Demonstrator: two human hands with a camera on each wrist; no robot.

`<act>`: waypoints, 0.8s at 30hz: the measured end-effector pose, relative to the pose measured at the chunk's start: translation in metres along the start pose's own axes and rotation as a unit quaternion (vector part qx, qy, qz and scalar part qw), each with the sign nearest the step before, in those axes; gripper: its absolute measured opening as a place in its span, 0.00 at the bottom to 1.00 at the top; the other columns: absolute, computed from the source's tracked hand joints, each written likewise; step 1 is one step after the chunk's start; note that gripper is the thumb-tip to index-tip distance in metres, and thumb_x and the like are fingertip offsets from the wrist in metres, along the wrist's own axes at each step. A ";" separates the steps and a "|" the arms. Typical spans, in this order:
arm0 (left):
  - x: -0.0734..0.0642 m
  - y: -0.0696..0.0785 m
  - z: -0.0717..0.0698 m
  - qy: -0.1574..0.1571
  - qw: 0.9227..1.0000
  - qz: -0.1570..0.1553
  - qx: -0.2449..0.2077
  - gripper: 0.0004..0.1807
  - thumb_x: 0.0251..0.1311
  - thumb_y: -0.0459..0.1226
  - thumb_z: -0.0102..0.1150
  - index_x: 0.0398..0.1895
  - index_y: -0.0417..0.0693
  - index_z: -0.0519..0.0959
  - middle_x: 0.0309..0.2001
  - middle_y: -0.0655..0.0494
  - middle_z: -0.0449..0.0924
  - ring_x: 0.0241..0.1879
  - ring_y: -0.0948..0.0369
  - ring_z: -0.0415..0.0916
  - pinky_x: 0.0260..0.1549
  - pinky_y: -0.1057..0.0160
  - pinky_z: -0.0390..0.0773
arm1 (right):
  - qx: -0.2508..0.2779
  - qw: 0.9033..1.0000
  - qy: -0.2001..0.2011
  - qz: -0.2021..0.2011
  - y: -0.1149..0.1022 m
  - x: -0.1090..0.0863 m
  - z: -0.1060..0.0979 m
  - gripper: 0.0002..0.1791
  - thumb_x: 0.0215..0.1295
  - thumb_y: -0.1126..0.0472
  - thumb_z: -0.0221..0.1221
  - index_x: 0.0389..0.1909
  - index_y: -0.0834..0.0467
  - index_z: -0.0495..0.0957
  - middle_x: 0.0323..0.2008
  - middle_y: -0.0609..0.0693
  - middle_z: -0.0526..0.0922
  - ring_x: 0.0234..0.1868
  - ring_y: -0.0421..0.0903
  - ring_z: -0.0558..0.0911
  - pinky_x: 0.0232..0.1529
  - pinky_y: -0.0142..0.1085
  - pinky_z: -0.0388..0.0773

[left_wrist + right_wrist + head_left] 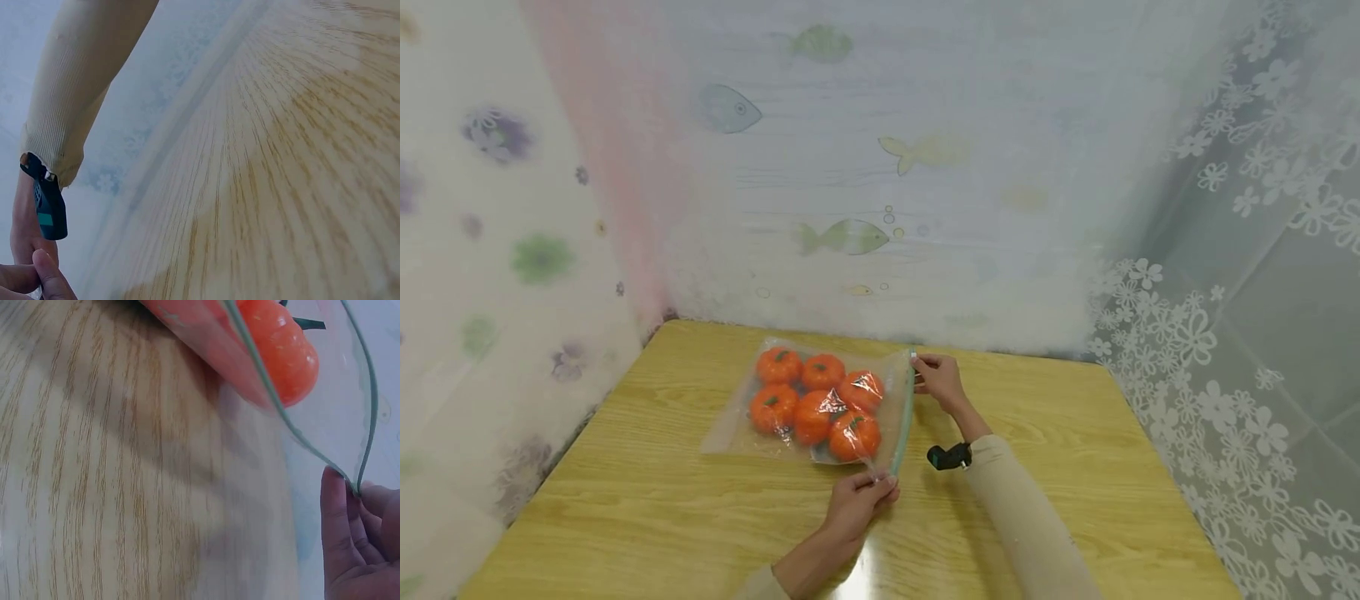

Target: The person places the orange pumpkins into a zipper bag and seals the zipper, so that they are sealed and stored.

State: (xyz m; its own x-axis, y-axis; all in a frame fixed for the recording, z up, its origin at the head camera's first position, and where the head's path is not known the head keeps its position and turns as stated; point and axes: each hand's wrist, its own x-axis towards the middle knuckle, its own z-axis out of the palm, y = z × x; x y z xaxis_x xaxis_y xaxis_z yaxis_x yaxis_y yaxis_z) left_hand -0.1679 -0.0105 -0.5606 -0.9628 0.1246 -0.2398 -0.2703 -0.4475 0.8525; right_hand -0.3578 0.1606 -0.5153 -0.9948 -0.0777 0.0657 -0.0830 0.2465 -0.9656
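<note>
A clear zip bag [733,429] lies on the table with several orange toy pumpkins [773,407] inside, their short stems dark green. Its green zip strip [906,425] runs along the right side. At the strip's near end, my left hand [853,508] pinches the bag between thumb and fingers. My right hand [942,382] grips the far end of the strip by the zip corner. Seen from the right wrist, the two zip edges [374,403] stand apart and meet at the right fingertips [334,494]. Only a few left fingers [53,278] show in the left wrist view.
The wood-grain table [647,508] stands against walls hung with patterned sheeting [1000,275], fish at the back and flowers at the sides. A black wrist device [950,457] sits on my right wrist, by the cream sleeve [1022,517].
</note>
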 end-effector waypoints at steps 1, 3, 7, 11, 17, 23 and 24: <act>0.000 0.000 0.000 0.001 1.000 -0.003 0.000 0.15 0.67 0.25 0.61 0.52 0.21 0.76 0.34 0.55 0.84 0.33 0.67 0.84 0.42 0.71 0.84 | -0.002 1.000 -0.002 0.001 0.000 0.000 -0.001 0.20 0.78 0.61 0.56 0.61 0.72 0.77 0.45 0.70 0.84 0.35 0.49 0.88 0.43 0.50 0.86; 0.001 -0.001 0.001 0.001 1.000 -0.005 -0.004 0.15 0.67 0.25 0.60 0.53 0.20 0.75 0.35 0.54 0.83 0.33 0.67 0.84 0.42 0.70 0.84 | -0.004 1.000 -0.005 0.003 0.000 -0.001 -0.001 0.20 0.78 0.60 0.56 0.60 0.72 0.77 0.45 0.69 0.84 0.36 0.50 0.88 0.44 0.53 0.85; 0.001 0.000 0.002 -0.002 1.000 -0.010 -0.009 0.17 0.68 0.26 0.60 0.54 0.19 0.74 0.37 0.53 0.83 0.35 0.67 0.84 0.43 0.70 0.83 | -0.005 1.000 -0.005 0.007 -0.002 -0.002 -0.003 0.20 0.77 0.60 0.56 0.59 0.71 0.78 0.43 0.66 0.85 0.33 0.46 0.87 0.45 0.53 0.85; 0.002 0.001 0.003 -0.008 1.000 -0.010 -0.013 0.17 0.68 0.25 0.59 0.54 0.19 0.74 0.37 0.53 0.82 0.35 0.67 0.84 0.42 0.70 0.83 | -0.010 1.000 -0.009 0.005 -0.006 -0.004 -0.003 0.19 0.78 0.60 0.56 0.59 0.70 0.78 0.43 0.65 0.85 0.32 0.43 0.86 0.44 0.51 0.86; 0.000 0.002 0.004 -0.015 1.000 -0.008 -0.018 0.16 0.69 0.26 0.58 0.55 0.19 0.74 0.36 0.54 0.82 0.36 0.66 0.83 0.43 0.71 0.83 | -0.017 1.000 -0.022 -0.004 -0.006 -0.006 -0.005 0.20 0.78 0.62 0.55 0.61 0.72 0.76 0.46 0.70 0.83 0.32 0.43 0.86 0.42 0.49 0.87; -0.005 -0.002 0.006 -0.028 0.999 -0.014 -0.020 0.20 0.70 0.25 0.56 0.59 0.16 0.69 0.39 0.52 0.82 0.37 0.66 0.84 0.44 0.71 0.83 | 0.001 0.999 -0.045 -0.002 -0.008 -0.014 -0.010 0.22 0.78 0.65 0.53 0.64 0.76 0.72 0.49 0.75 0.80 0.41 0.63 0.86 0.49 0.60 0.82; -0.007 -0.003 0.006 -0.030 0.999 -0.014 -0.020 0.20 0.70 0.24 0.55 0.60 0.15 0.69 0.39 0.51 0.81 0.37 0.66 0.84 0.43 0.71 0.83 | 0.001 0.999 -0.047 -0.002 -0.007 -0.014 -0.012 0.22 0.79 0.65 0.53 0.65 0.76 0.71 0.49 0.75 0.80 0.42 0.64 0.86 0.50 0.60 0.81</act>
State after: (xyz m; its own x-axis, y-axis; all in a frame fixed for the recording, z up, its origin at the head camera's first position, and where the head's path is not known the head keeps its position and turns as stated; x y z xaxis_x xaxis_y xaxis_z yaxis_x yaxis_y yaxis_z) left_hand -0.1608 -0.0046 -0.5588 -0.9534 0.1909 -0.2337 -0.2982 -0.4781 0.8261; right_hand -0.3435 0.1713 -0.5061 -0.9846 -0.1686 0.0452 -0.0862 0.2440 -0.9659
